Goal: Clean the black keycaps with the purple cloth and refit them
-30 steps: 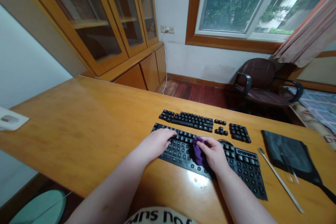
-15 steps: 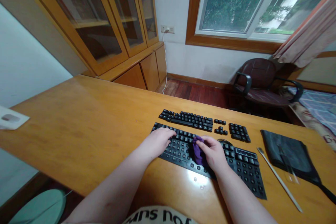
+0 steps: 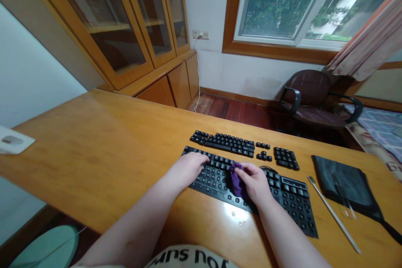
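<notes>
A black keyboard [image 3: 216, 179] lies on the worktop [image 3: 109, 146]. The right hand [image 3: 256, 182] pinches a purple cloth [image 3: 237, 184] against it; the left hand [image 3: 190, 167] rests on its left end, thumb spread from fingers. Loose keycaps [image 3: 233, 142] lie just beyond.

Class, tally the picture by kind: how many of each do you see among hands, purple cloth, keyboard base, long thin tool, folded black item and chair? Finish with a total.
Hands (left hand, right hand): 2
Purple cloth: 1
Keyboard base: 1
Long thin tool: 1
Folded black item: 1
Chair: 1
Total: 7
</notes>
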Demonstrator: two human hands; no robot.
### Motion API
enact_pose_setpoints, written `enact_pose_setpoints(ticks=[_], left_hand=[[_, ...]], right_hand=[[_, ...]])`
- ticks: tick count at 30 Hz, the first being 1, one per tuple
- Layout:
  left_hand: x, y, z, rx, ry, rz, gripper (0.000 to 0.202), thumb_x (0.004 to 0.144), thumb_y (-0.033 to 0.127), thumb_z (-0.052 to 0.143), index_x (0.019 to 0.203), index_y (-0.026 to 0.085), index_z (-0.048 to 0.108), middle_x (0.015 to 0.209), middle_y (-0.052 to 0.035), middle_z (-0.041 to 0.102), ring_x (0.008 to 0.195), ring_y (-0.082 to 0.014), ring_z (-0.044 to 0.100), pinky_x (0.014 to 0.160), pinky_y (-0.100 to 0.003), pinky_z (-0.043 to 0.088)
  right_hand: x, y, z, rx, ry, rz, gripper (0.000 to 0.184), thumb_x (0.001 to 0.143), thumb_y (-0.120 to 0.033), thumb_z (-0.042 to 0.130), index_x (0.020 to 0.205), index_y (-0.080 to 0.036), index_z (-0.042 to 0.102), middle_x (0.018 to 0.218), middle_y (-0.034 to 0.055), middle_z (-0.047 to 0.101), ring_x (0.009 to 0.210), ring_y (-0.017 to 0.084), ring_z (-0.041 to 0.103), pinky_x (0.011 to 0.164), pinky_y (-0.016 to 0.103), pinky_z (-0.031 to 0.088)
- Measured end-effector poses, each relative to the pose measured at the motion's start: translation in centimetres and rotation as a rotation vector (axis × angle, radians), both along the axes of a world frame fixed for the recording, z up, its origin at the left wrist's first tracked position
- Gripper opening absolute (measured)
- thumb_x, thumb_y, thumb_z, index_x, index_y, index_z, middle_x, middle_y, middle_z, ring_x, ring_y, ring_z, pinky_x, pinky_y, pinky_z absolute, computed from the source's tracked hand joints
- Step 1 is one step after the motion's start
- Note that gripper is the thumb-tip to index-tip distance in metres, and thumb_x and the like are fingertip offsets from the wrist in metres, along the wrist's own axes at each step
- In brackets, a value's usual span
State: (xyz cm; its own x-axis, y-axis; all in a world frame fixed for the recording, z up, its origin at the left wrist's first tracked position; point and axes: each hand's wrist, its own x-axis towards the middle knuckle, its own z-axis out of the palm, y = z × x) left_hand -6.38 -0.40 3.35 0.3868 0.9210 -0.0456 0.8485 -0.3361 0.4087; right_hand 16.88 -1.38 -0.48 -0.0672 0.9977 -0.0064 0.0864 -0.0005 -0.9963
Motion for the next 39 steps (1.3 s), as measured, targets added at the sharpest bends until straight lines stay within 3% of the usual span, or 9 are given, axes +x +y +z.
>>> enact_pose_setpoints(ticks=[15, 24, 39], left_hand=[[0.2, 0.1, 0.7, -0.068, -0.017, 0.089, 0.024, 0.073, 0.009, 0.054, 0.091, 0.022, 0.065, 0.092, -0.0035, 0.068, 0.087, -0.0207, 0.060, 0.076, -0.029, 0.043], [-0.2, 0.1, 0.5, -0.047, -0.036, 0.137, 0.012, 0.075, 0.012, 0.052, 0.081, 0.021, 0.057, 0.080, -0.0010, 0.063, 0.073, -0.0175, 0.057, 0.063, -0.025, 0.039], [-0.3, 0.6, -0.4, -0.107, -0.036, 0.143, 0.012, 0.071, 0.008, 0.051, 0.074, 0.020, 0.053, 0.074, 0.0010, 0.061, 0.071, -0.0152, 0.055, 0.060, -0.024, 0.034]], right_hand=[[0.0, 0.0, -0.1, 0.029, -0.017, -0.004, 0.024, 0.067, -0.041, 0.070, 0.076, -0.018, 0.072, 0.078, 0.0076, 0.072, 0.072, 0.022, 0.065, 0.072, 0.035, 0.050], [0.1, 0.0, -0.3, 0.017, 0.002, -0.002, 0.024, 0.068, -0.040, 0.070, 0.076, -0.018, 0.072, 0.077, 0.0071, 0.072, 0.072, 0.022, 0.065, 0.070, 0.034, 0.050], [0.2, 0.1, -1.0, 0.003, 0.003, 0.008, 0.025, 0.069, -0.041, 0.070, 0.078, -0.017, 0.072, 0.077, 0.0067, 0.071, 0.070, 0.020, 0.064, 0.068, 0.032, 0.049]])
